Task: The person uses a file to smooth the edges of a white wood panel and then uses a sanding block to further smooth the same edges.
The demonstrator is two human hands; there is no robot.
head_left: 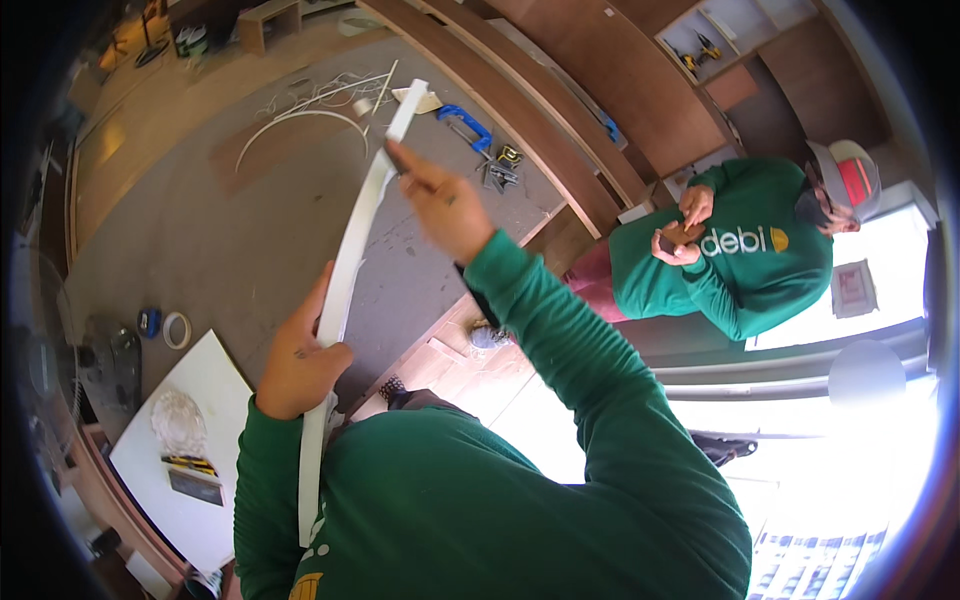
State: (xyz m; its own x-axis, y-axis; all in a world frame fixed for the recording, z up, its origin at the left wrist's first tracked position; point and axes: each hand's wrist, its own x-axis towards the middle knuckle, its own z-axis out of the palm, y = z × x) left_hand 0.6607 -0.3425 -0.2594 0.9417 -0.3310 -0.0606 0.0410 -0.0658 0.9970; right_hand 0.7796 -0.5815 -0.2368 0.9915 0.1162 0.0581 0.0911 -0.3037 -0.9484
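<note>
A long, narrow white board (352,245) runs from my torso out over the grey-brown work table. My left hand (305,355) is closed round its near part, thumb on one side and fingers on the other. Farther along, my right hand (447,212), slightly blurred, grips a small dark flat tool (396,156) against the board's edge. The tool's kind is not clear, as the fingers cover much of it. Thin whitish slivers stick out along the board's right edge near the tool.
On the table (200,250) lie a blue clamp (467,128), a tape measure (510,156), a tape roll (177,331) and thin white strips (305,115). At left is a white panel (220,385) bearing small tools. A co-worker (740,250) in green stands at right, handling a brown block.
</note>
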